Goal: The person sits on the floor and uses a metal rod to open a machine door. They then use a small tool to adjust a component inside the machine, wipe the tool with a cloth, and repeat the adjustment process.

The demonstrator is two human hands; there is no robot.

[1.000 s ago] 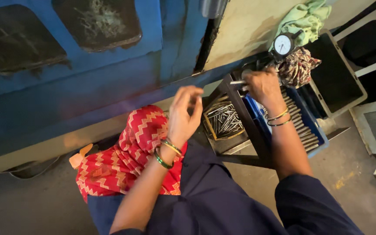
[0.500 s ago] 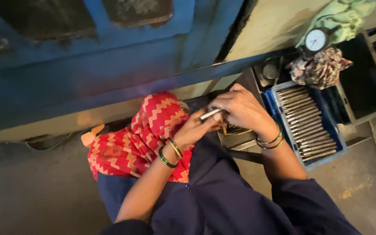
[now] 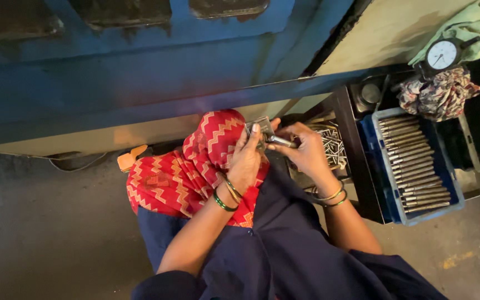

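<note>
Holding a small square metal gauge block (image 3: 260, 129) close against our lap.
Our left hand (image 3: 245, 161) grips it steady while our right hand (image 3: 302, 150) pinches a slim steel pin (image 3: 279, 140) into it.

The left hand (image 3: 246, 161) covers most of the small metal block (image 3: 260, 128), the fingers of the right hand (image 3: 305, 149) hide the rear of the steel pin (image 3: 280, 140), and the frame's top-right edge cuts off the green cloth (image 3: 476, 26).
</note>
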